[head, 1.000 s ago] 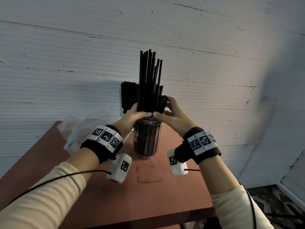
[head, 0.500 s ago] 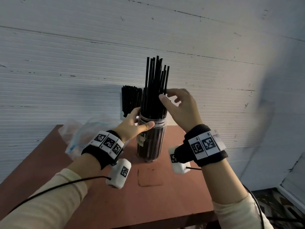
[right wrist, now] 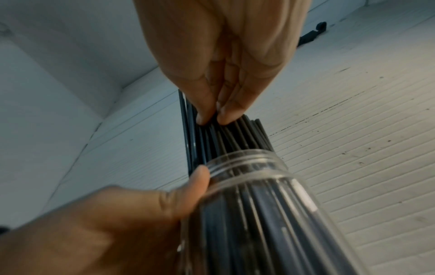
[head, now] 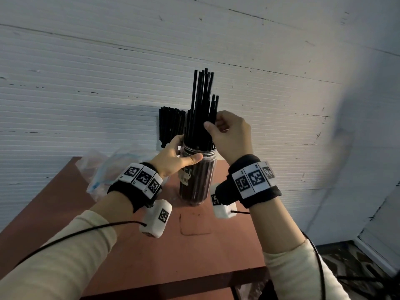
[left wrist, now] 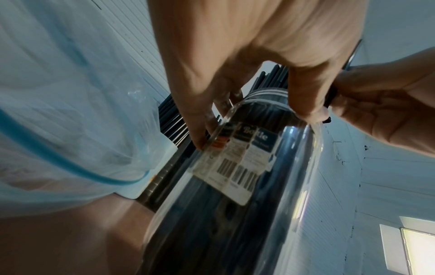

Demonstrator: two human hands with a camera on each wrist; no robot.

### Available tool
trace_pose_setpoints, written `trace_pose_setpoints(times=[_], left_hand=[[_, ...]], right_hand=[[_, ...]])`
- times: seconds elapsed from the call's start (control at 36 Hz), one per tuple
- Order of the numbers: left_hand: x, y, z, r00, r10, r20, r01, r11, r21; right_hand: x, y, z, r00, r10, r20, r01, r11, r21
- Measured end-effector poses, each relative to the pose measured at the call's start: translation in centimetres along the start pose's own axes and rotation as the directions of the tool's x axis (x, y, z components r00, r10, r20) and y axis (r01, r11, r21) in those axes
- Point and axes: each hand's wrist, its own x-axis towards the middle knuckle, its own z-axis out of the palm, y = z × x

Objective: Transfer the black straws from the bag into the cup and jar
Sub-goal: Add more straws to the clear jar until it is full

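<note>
A clear plastic jar stands on the reddish table, packed with black straws that stick up well above its mouth. My left hand grips the jar just under its threaded rim, thumb across the front. My right hand pinches several straws above the rim with thumb and fingers. Behind the jar stands a cup, also full of black straws. The clear bag with a blue strip lies at the left; its contents are unclear.
A white ribbed wall rises right behind the table. The table's front edge is near me, with dark patterned floor to the right. The jar carries a barcode label.
My right hand has closed on the straws above the jar's rim. The left hand has slid down from the straws onto the jar's neck and holds it. The tall straws stand more upright.
</note>
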Motion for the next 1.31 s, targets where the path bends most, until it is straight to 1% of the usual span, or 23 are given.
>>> trace_pose_setpoints(times=[0.08,0.17,0.33,0.47,0.64,0.72,0.89,1.0,1.11,1.19,1.31], left_hand=[[-0.1,0.1,-0.2,1.000,-0.001,0.004,0.001,0.999,0.038],[-0.1,0.1,-0.1,1.000,-0.002,0.008,0.002,0.999,0.043],[-0.1,0.3,-0.1,1.000,0.011,0.005,-0.011,0.998,0.058],[-0.2,0.4,-0.1,1.000,0.003,0.010,-0.003,1.000,0.026],[-0.2,0.4,-0.3,1.000,-0.006,0.017,0.005,0.999,0.040],[-0.2,0.5,-0.2,1.000,0.003,0.018,-0.003,0.999,0.036],[-0.3,0.5,-0.1,1.000,0.015,0.014,-0.015,1.000,0.027],[-0.2,0.3,-0.2,1.000,0.009,0.027,-0.010,1.000,0.018],[0.0,-0.1,-0.4,0.999,0.007,0.032,-0.008,0.999,0.031],[0.1,0.0,-0.7,0.998,0.010,0.054,-0.012,0.999,0.047],[0.1,0.2,-1.4,0.993,-0.002,0.114,0.002,1.000,0.003]], right_hand=[[-0.8,0.4,0.4,0.999,-0.014,-0.046,0.013,1.000,-0.021],[-1.4,0.5,0.6,0.998,-0.029,-0.056,0.028,0.999,-0.026],[-0.5,-0.2,-0.3,1.000,-0.007,0.025,0.007,1.000,-0.008],[0.7,-1.2,-1.1,0.997,-0.073,-0.004,0.073,0.991,0.109],[1.0,-0.9,-1.2,0.993,-0.112,-0.029,0.115,0.984,0.136],[0.6,-0.5,-1.0,0.990,-0.140,-0.027,0.143,0.982,0.121],[-0.8,0.9,-0.3,0.990,-0.137,-0.036,0.140,0.986,0.095],[-1.3,1.5,-0.1,0.981,-0.184,-0.053,0.187,0.981,0.049],[-1.4,1.9,0.0,0.971,-0.232,-0.050,0.234,0.971,0.044],[-1.3,2.1,0.0,0.965,-0.259,-0.048,0.260,0.965,0.015],[-1.1,2.1,-0.1,0.959,-0.281,-0.031,0.281,0.960,0.000]])
